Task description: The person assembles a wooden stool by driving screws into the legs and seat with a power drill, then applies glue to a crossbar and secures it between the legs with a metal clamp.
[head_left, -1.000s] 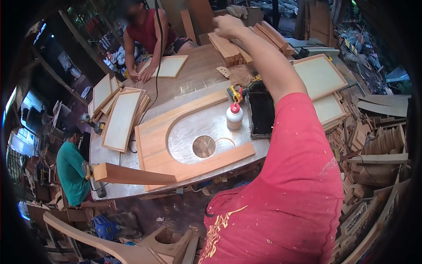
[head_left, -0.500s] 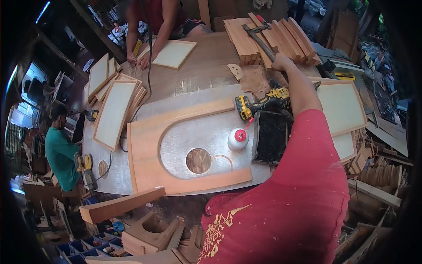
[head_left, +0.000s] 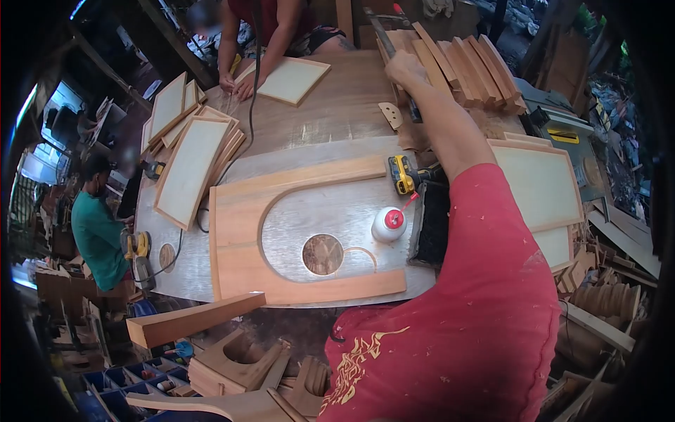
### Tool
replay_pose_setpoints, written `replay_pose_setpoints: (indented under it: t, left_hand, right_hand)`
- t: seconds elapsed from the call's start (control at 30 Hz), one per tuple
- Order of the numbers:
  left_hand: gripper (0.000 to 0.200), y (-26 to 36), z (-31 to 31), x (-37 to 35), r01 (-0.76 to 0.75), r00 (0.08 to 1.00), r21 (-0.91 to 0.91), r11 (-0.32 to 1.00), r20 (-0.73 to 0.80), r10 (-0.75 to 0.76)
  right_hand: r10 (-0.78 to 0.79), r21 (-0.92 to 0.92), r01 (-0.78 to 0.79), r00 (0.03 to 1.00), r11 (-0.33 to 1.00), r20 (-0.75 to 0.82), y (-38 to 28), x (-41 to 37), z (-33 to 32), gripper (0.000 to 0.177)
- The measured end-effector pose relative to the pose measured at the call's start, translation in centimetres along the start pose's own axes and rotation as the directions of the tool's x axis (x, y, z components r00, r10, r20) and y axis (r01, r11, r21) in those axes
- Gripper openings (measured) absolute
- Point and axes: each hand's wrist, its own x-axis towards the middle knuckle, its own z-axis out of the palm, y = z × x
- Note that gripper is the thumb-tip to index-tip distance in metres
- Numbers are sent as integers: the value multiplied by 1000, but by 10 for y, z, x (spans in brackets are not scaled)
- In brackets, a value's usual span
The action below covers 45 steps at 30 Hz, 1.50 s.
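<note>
My right hand (head_left: 406,68) is closed around the dark metal bar of a bar clamp (head_left: 380,34), which has a red tip at its far end. The clamp slants over the left edge of a stack of wooden boards (head_left: 472,70) at the back of the table. Below my forearm lies a yellow and black cordless drill (head_left: 403,174), partly covered by the arm. A white bottle with a red cap (head_left: 388,224) stands beside a black-lined tray (head_left: 429,232). In front of me rests a U-shaped wooden frame (head_left: 235,243). My left hand is out of view.
Across the table, another person's hands (head_left: 244,86) touch a framed panel (head_left: 293,79). More framed panels (head_left: 190,169) are piled at left, near a sander (head_left: 136,246). A person in green (head_left: 102,235) is at far left. A wooden beam (head_left: 197,318) juts out near the front edge.
My right hand has moved left and away from me with the bar clamp, off the middle of the board stack. My arm now covers more of the drill. The view has shifted slightly.
</note>
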Motion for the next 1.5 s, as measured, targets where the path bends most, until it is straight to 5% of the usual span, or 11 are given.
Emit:
replay_pose_setpoints:
  t: [0.6, 0.67, 0.73, 0.83, 0.9, 1.0, 1.07, 1.17, 1.27, 1.37, 1.5]
  left_hand:
    - [66, 14, 4, -28, 78, 988, 60, 995, -137, -70]
    - [66, 13, 8, -30, 83, 988, 65, 994, -133, -74]
    - [66, 12, 12, -31, 83, 989, 68, 994, -130, -74]
    - [67, 12, 12, -34, 81, 989, 78, 994, -129, -71]
    - [67, 10, 9, -37, 76, 989, 72, 994, -136, -65]
    - [67, 6, 6, -41, 72, 987, 65, 995, -145, -62]
    - [67, 3, 2, -45, 73, 987, 62, 995, -150, -63]
    - [67, -3, -5, -51, 51, 988, 53, 997, -151, -42]
    - [67, -14, -24, -62, 13, 987, 40, 999, -162, -6]
    - [68, -51, -69, -79, -75, 988, -43, 996, -141, 69]
    - [60, -30, -62, -93, 31, 947, 56, 998, -320, -12]
  right_hand:
    - [-181, -89, 203, 961, 975, 210, 3, 5, 179, 42]
    - [-201, -164, 335, 819, 928, 537, -11, -6, 124, 43]
    - [-221, -139, 362, 785, 922, 579, -5, 4, 112, 42]
    - [-182, -106, 199, 972, 974, 150, 23, 39, 93, 38]
    - [-179, -361, 132, 979, 923, -100, 54, 49, 65, 39]
    - [42, -433, -127, 979, 892, -201, 115, 54, 41, 63]
    - [253, -348, -225, 967, 910, 37, 145, 54, 33, 82]
    - [131, -290, -74, 975, 954, 179, 175, 48, 36, 89]
    - [84, -296, -68, 996, 953, 43, 178, 70, 49, 79]
    - [58, 221, -147, 929, 964, 364, 136, 52, -6, 54]
    - [-115, 807, -252, 924, 534, 365, 71, -22, -60, 44]
